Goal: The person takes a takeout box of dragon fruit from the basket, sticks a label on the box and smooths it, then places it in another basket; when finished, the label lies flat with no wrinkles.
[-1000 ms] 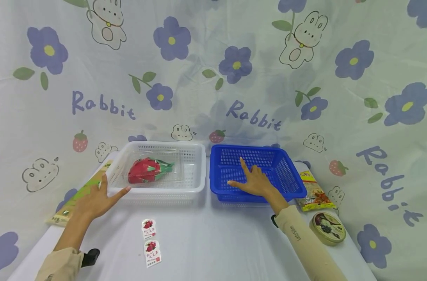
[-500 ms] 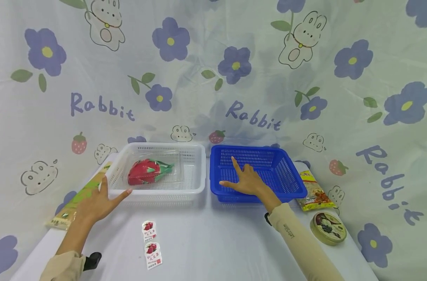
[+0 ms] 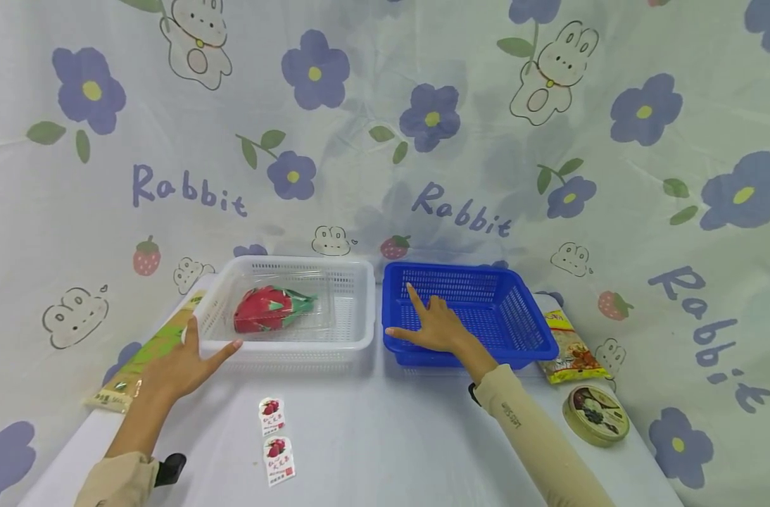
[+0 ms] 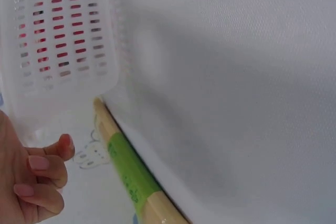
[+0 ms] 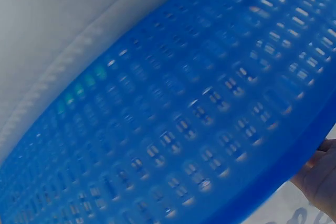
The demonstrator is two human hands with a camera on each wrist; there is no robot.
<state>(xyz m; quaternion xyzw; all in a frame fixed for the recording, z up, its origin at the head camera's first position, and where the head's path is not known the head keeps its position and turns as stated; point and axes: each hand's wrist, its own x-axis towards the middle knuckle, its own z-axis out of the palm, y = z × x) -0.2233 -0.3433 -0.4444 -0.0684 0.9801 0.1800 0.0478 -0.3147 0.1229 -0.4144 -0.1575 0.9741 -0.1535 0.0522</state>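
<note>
In the head view, a white basket [image 3: 362,310] holds a clear plastic box [image 3: 324,299] with a red dragon fruit [image 3: 261,308] inside. My left hand [image 3: 176,366] is at its front left corner, thumb and index finger spread straight; whether they touch the rim is unclear. The left wrist view shows that hand's other fingers [image 4: 47,169] bent, holding nothing. A blue basket [image 3: 470,358] stands to the right. Over its front left part is my right hand [image 3: 442,325], index finger and thumb extended, the other fingers bent. In the right wrist view the blue basket hides much of that hand [image 5: 320,182].
Two dragon fruit stickers [image 3: 272,415] lie on the white table [image 3: 372,443] in front of the white basket. A long green and tan packet [image 3: 147,352] lies at the left. A yellow snack bag [image 3: 571,348] and a round tin [image 3: 595,415] are at the right.
My right hand has shifted left over the blue basket. The left hand stays at the white basket's corner, and both baskets keep their places.
</note>
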